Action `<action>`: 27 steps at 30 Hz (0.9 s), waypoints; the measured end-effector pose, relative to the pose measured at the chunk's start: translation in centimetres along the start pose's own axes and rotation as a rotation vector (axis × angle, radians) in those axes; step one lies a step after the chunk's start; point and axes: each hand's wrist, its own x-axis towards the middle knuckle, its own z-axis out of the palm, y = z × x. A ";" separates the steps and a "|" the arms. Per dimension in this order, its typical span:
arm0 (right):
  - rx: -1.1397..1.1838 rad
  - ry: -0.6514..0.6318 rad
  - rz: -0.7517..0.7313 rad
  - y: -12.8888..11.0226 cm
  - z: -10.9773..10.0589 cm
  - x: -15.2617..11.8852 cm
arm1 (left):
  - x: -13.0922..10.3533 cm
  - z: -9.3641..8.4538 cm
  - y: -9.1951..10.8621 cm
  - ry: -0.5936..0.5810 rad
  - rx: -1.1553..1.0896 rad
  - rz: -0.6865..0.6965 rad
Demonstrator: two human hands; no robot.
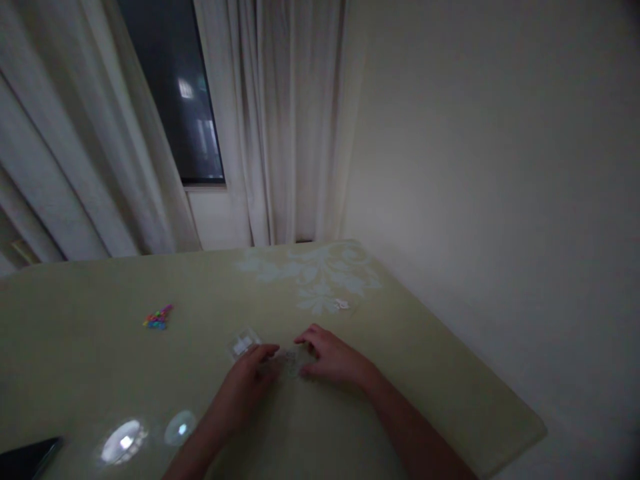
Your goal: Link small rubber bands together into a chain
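At the table's (pixel 440 400) six o'clock, the left hand (pixel 253 373) and right hand (pixel 333 357) curl around small clear pieces (pixel 292 363); whether either grips them, I cannot tell. Colorful small pieces (pixel 158 319) lie toward ten o'clock.

Single head view, worn on person's head, facing forward and angled down over the table (pixel 200 387). Table near, filling the lower part; curtains (pixel 300 120), window (pixel 173 87) and wall (pixel 490 167) farther back, up top and along the right. Only one view, so nothing shared with another.
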 end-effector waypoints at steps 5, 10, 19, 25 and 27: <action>-0.046 -0.042 -0.013 -0.1 0.4 -0.1 | -0.3 -0.5 -0.7 -0.047 0.029 -0.004; -0.100 0.055 0.006 -1.4 3.2 1.2 | 0.5 1.4 0.0 0.004 0.035 0.036; -0.138 0.181 0.021 -1.6 5.2 2.2 | 0.9 2.5 0.9 0.122 0.080 0.042; 0.058 0.215 -0.043 -1.6 3.6 1.9 | 1.0 2.2 0.6 0.139 -0.005 0.046; 0.100 0.221 -0.054 -1.4 2.9 1.7 | 1.0 1.8 0.6 0.114 -0.077 0.036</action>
